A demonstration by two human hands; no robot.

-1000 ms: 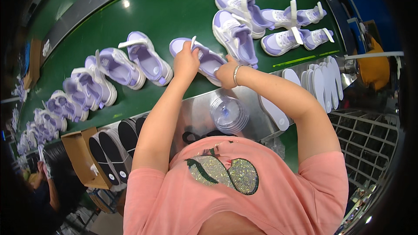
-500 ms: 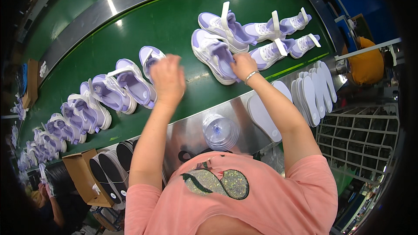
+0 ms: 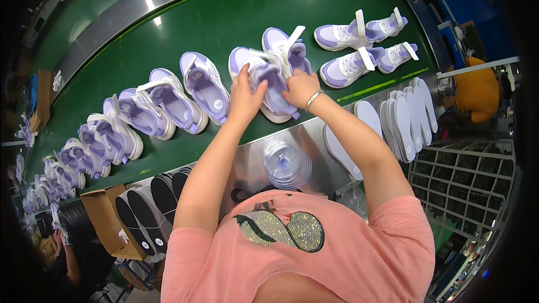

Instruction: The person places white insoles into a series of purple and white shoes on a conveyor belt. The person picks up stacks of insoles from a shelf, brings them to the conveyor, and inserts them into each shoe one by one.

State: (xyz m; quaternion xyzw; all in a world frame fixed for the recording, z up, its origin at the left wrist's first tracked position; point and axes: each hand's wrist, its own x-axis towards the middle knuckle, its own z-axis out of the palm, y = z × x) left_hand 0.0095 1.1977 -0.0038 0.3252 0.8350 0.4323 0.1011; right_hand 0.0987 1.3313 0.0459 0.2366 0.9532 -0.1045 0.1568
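Note:
A lavender and white sneaker (image 3: 275,95) stands in front of me on the green belt, its toe pointing away and its opening facing up. My left hand (image 3: 247,96) grips its left side, thumb on the collar. My right hand (image 3: 302,88), with a bracelet on the wrist, is closed on the right edge of the opening. The inside is partly hidden and slightly blurred. Right behind it is a matching sneaker (image 3: 274,39) with its white strap raised. Left of my hands, a sneaker (image 3: 209,84) lies with a pale insole showing inside.
A row of sneakers (image 3: 160,98) runs left along the green belt (image 3: 185,28). Two more pairs (image 3: 348,64) stand to the right. White insoles (image 3: 401,126), a stack of clear plastic bowls (image 3: 286,164) and black insoles (image 3: 140,219) line the metal ledge. A cardboard box (image 3: 104,230) sits lower left.
My left hand has come right from the sneaker row onto the sneaker at my right hand. That sneaker has moved slightly left and nearer, and a gap separates it from the pairs on the right.

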